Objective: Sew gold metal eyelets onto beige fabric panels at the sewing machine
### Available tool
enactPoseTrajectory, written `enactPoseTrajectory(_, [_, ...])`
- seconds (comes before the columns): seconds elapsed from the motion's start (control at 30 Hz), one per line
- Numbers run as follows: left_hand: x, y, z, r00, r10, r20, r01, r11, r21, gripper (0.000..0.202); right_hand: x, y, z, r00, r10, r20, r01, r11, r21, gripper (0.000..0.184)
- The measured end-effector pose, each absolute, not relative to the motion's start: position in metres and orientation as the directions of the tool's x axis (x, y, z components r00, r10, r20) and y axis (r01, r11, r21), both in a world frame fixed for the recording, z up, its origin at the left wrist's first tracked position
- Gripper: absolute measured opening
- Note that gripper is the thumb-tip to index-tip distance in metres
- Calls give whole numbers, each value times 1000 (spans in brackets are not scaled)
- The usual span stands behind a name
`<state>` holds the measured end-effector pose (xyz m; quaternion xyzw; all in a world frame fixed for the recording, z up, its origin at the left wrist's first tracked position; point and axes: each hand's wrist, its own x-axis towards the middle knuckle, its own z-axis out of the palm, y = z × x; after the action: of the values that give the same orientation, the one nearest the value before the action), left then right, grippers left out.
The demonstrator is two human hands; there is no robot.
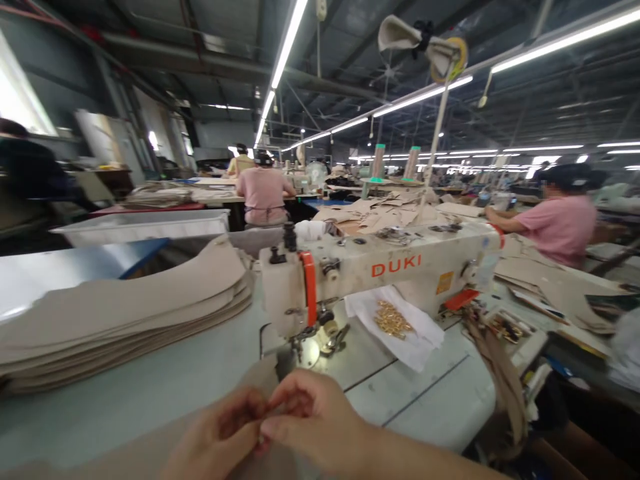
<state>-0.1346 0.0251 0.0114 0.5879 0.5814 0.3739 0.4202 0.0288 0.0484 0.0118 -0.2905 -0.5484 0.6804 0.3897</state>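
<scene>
My left hand point(220, 437) and my right hand point(313, 417) meet at the bottom centre, fingers curled and pinched together over a beige fabric piece point(150, 453) lying on the table. What sits between the fingertips is too small to make out. Just beyond them stands the white DUKI sewing machine point(380, 267), its needle and presser foot point(313, 343) a short way ahead of my fingers. A white cloth holding small gold metal parts point(393, 320) lies under the machine arm.
A tall stack of beige cut pieces point(120, 313) fills the table's left. More fabric strips point(500, 373) hang off the right edge. A white bin point(145, 227) stands behind. People in pink shirts point(560, 220) work at neighbouring tables.
</scene>
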Motion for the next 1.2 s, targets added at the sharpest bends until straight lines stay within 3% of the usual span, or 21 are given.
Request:
enactPoseTrajectory(0.07, [-132,18,19,32,997,-64,330,50,943,18,32,44,16,-502,859,99,-105,53,-993,31])
enactPoseTrajectory(0.17, [-126,14,24,16,999,-29,322,22,947,8,35,41,16,-508,851,132,-19,142,-990,25])
enactPoseTrajectory(0.33, [-128,14,14,27,999,-18,216,11,976,6,39,43,14,-503,825,258,43,322,-946,6])
enactPoseTrajectory(0.4, [-129,14,11,37,999,-32,141,27,990,7,40,44,13,-493,816,302,40,369,-929,7])
enactPoseTrajectory(0.77, [-121,12,26,49,996,-74,-143,80,986,20,37,46,6,-405,852,332,24,373,-928,9])
enactPoseTrajectory(0.97, [-117,5,28,-12,1000,3,-43,-3,999,22,42,45,8,-412,842,349,50,403,-914,8])
enactPoseTrajectory(1.2, [-117,2,28,-61,994,96,80,-91,993,14,46,47,5,-455,876,158,-20,168,-986,12])
